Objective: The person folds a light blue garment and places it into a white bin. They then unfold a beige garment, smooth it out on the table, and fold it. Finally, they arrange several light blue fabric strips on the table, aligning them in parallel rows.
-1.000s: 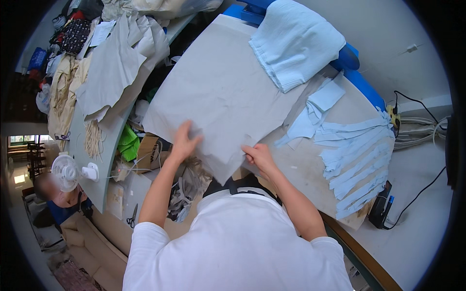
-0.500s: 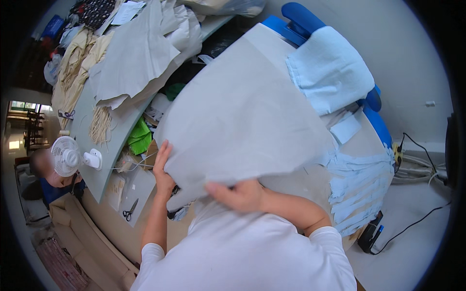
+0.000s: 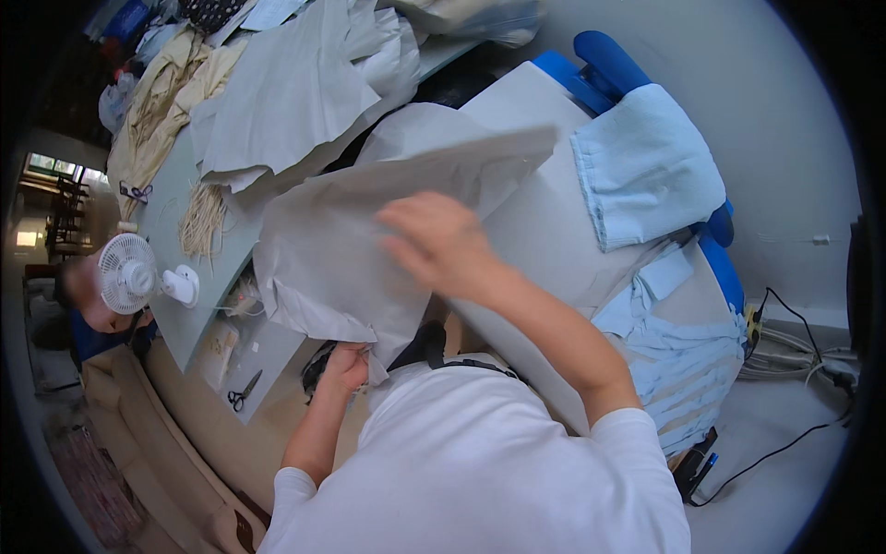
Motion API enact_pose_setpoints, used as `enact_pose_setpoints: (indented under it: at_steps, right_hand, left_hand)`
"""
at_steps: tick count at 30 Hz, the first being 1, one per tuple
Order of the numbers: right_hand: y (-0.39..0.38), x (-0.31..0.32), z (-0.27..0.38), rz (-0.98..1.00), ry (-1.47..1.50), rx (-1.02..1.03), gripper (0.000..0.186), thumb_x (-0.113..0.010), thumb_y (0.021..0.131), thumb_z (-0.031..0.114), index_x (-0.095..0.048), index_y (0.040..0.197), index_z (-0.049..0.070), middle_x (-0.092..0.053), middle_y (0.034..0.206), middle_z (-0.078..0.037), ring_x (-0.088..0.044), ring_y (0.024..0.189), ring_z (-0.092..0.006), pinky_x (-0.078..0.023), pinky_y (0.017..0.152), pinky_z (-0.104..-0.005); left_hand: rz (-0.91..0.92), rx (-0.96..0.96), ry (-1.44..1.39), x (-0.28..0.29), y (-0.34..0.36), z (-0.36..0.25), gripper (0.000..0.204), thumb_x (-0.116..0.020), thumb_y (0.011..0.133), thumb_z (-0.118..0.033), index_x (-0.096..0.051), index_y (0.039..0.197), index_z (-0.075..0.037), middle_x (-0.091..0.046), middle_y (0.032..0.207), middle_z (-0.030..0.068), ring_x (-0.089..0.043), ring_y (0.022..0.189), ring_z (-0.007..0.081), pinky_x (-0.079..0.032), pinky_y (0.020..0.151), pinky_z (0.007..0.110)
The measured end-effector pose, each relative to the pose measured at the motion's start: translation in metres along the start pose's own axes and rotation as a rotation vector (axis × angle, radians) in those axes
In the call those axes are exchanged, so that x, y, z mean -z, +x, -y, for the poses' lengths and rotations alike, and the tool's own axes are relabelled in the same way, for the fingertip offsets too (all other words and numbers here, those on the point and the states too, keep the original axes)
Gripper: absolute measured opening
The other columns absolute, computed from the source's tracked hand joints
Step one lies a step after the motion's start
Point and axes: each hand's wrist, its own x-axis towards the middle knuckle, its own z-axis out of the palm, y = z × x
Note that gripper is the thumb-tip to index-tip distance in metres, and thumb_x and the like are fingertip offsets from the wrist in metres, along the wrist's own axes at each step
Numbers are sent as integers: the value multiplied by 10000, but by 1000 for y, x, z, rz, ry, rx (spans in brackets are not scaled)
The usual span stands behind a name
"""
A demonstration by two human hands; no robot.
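A thin grey sheet [image 3: 332,235], paper or stiff cloth, is lifted and folded over in front of me, its far edge standing raised. My left hand [image 3: 346,367] is closed on the sheet's near corner, close to my waist. Over the middle of the sheet is my right hand [image 3: 441,245], smeared by motion, with its fingers stretched out to the left and nothing seen in them. Whether it touches the sheet I cannot tell.
Right of the sheet lie a folded light blue cloth [image 3: 651,166] and light blue strips [image 3: 678,369] on a pale round-edged surface. At left, a table [image 3: 185,337] bears more grey sheets [image 3: 286,92], cream cords [image 3: 201,222] and a white fan [image 3: 129,272]. Scissors [image 3: 244,391] lie lower left.
The sheet went from spread flat to folded and raised, shifting left. My left hand moved down and closed on its corner. My right hand rose and moved away from me over the sheet.
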Motion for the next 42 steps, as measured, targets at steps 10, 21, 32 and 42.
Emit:
enact_pose_setpoints:
  at_steps: [10,21,32,42]
  right_hand:
    - [-109,-11,-159,-615,755,-1404,478,-690,842,254,-519,1177,-42,-615,1049,-130,-612,798,-205,-508,672,-334]
    - [-76,106,-132,-827,707,-1065,348,-644,863,164,-565,1112,-66,-656,967,-112,-649,796,-193,-540,638,-316]
    - [-63,183,-70,-1025,753,-854,323,-569,929,158,-552,1158,-70,-648,1081,-123,-659,924,-221,-557,734,-340]
    - [-341,68,-41,-1336,273,-1664,331,-618,895,193,-588,1126,-42,-637,1063,-129,-644,877,-249,-544,673,-370]
  left_hand:
    - [-156,120,-41,-17,-31,7,404,-561,891,-57,-465,1276,22,-573,1225,155,-572,1122,302,-418,1030,434]
    - [-522,-160,604,-82,-130,-34,460,-657,812,-53,-511,1235,54,-602,1164,154,-603,1052,299,-462,959,413]
    - [-44,-1342,2218,-238,16,-20,567,-689,672,-143,-526,1177,56,-560,1193,223,-544,1075,383,-421,965,445]
    - [473,-1067,2309,-225,108,-119,793,-768,697,-309,-431,1337,19,-244,1479,272,-214,1382,443,-189,1095,601]
